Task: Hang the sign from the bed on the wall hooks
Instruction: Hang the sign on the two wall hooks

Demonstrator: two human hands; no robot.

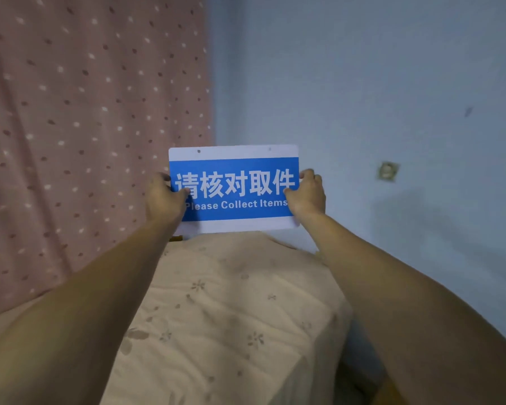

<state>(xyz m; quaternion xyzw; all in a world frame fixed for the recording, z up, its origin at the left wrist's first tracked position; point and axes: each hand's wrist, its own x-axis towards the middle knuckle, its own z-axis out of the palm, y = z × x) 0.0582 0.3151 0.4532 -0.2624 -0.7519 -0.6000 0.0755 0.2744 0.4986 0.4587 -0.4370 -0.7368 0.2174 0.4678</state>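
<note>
Head view, flat rectangular blue-and-white sign (234, 188), left hand (164, 197), right hand (307, 194) gripping edges

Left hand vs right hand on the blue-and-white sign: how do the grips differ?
The left hand grips the blue-and-white rectangular sign at its left edge, the right hand at its right edge. The left thumb overlaps the first Chinese character; the right thumb lies below the last one. The left hand hides the "P" of "Please"; the right hand leaves "Items" readable. Both pinch at mid-height, holding the sign upright and facing the camera.
</note>
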